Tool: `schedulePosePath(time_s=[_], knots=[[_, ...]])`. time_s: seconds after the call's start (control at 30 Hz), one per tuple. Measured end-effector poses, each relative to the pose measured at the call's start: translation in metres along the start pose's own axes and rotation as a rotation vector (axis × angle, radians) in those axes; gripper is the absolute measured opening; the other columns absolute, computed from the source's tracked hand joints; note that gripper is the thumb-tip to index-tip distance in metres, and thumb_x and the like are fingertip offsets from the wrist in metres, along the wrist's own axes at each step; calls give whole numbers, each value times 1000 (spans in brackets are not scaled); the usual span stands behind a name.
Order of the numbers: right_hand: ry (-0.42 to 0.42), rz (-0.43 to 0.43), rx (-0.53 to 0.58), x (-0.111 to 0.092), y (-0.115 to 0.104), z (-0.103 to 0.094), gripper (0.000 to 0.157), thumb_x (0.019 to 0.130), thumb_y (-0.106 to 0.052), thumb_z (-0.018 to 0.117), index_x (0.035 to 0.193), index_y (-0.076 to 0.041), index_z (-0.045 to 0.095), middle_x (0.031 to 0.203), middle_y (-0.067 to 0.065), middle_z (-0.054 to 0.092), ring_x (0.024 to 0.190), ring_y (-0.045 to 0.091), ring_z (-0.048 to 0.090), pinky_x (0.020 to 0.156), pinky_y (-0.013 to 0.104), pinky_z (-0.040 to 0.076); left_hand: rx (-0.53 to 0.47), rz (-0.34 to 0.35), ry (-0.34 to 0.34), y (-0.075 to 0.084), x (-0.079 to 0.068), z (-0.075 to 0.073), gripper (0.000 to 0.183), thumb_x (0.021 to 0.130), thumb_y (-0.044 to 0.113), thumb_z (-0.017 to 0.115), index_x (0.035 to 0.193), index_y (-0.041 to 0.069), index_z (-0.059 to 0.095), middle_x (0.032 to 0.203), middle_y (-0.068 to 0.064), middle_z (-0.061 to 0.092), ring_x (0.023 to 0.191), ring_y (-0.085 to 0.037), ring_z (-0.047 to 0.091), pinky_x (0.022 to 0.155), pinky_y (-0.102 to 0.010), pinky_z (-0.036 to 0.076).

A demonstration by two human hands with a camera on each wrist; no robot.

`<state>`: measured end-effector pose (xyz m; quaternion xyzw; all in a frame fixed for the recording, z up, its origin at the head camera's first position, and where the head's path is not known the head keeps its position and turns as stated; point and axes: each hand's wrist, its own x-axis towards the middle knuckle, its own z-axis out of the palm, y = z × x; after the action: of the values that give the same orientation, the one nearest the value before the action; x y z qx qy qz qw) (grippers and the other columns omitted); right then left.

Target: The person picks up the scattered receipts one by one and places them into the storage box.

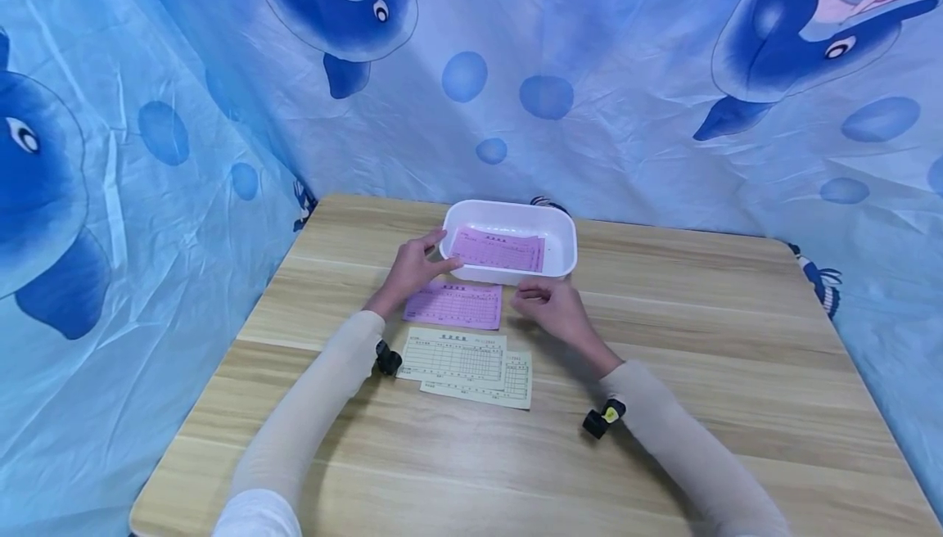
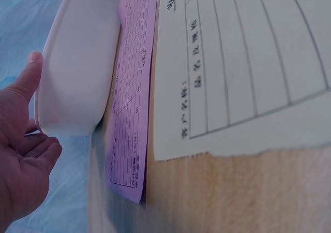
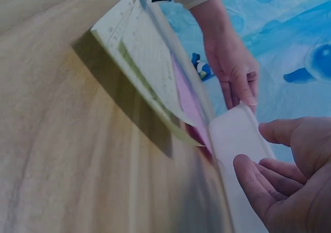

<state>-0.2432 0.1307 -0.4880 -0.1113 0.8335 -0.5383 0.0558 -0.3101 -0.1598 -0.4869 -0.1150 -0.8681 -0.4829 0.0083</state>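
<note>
A white plastic tub stands toward the back of the table, with pink printed slips lying inside. My left hand holds the tub's left end, thumb on the rim and fingers curled beneath it in the left wrist view. In front of the tub's right part is my right hand, its fingers loosely bent and nothing between thumb and fingers. Another pink slip lies on the table before the tub. Nearer to me, a pale yellow slip partly covers a second yellow slip.
The wooden table extends to both sides of the tub. Behind and left of it hangs a blue curtain printed with dolphins, close to the tub's back side. Dark and white tassels show at the table's edges.
</note>
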Motion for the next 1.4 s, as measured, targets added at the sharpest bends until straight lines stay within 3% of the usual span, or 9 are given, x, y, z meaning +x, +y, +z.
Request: schedulePosePath(time_s=[0.23, 0.47, 0.93, 1.4], knots=[[-23, 22, 55, 10, 8, 13, 36, 90, -14, 80, 118, 5, 69, 108, 17, 75, 89, 25, 75, 71, 34, 65, 2, -2, 0, 1, 0, 0, 82, 88, 35, 82, 151, 1, 44, 161, -16, 36, 145, -36, 42, 118, -43, 41], [-47, 1, 51, 14, 9, 20, 37, 90, -12, 80, 121, 5, 69, 112, 19, 74, 95, 27, 74, 73, 31, 65, 5, 5, 10, 1, 0, 0, 81, 87, 34, 83, 151, 1, 45, 161, -16, 37, 145, -36, 42, 118, -43, 42], [-81, -7, -20, 21, 8, 27, 36, 90, -15, 79, 122, -1, 71, 113, 13, 72, 86, 20, 72, 68, 31, 64, 12, -4, 1, 1, -1, 0, 81, 88, 35, 82, 152, 1, 44, 162, -16, 36, 145, -36, 42, 118, -43, 41], [-85, -23, -77, 23, 3, 33, 33, 89, -16, 79, 118, -1, 74, 110, 12, 73, 91, 22, 68, 72, 29, 59, 2, 12, 1, 0, 0, 0, 82, 87, 35, 82, 151, 0, 44, 161, -17, 37, 145, -35, 42, 117, -43, 42]])
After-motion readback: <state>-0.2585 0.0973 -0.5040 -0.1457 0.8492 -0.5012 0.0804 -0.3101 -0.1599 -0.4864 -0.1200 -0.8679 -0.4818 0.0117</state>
